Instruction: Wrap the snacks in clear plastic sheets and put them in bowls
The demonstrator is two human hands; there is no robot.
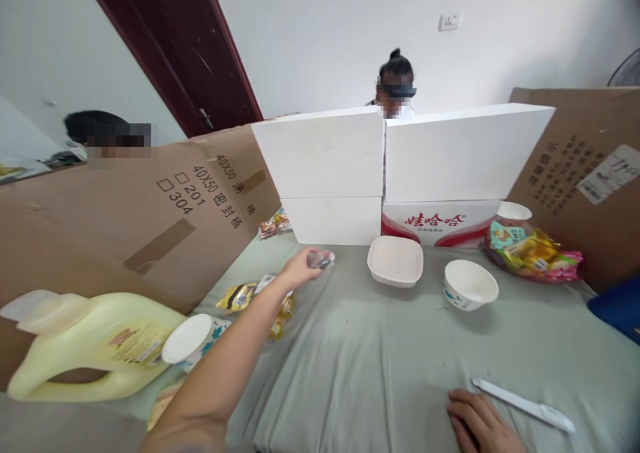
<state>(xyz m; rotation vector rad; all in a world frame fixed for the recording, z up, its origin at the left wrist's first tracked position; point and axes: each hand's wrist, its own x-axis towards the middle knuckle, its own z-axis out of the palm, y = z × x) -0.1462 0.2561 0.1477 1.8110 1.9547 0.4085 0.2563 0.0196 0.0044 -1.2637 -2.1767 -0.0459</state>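
Wrapped snack [321,259], a small dark thing in clear crinkly wrap, sits pinched in the fingertips of my left hand [300,269], held just above the grey-green cloth on the counter [360,346], in front of the white boxes [325,173]. I judge a light fingertip pinch serves best, firm enough that the slick wrapper does not slide, loose enough not to crush what is inside. Just to its right stands the square white dish [395,261], and further right a round paper bowl [470,284]; both are empty, so I should keep my wrist high over their rims. Below my forearm lie yellow snack packets [240,297]. My right hand [483,426] rests flat and loosely curled on the cloth, holding nothing, beside a white plastic knife [525,406].
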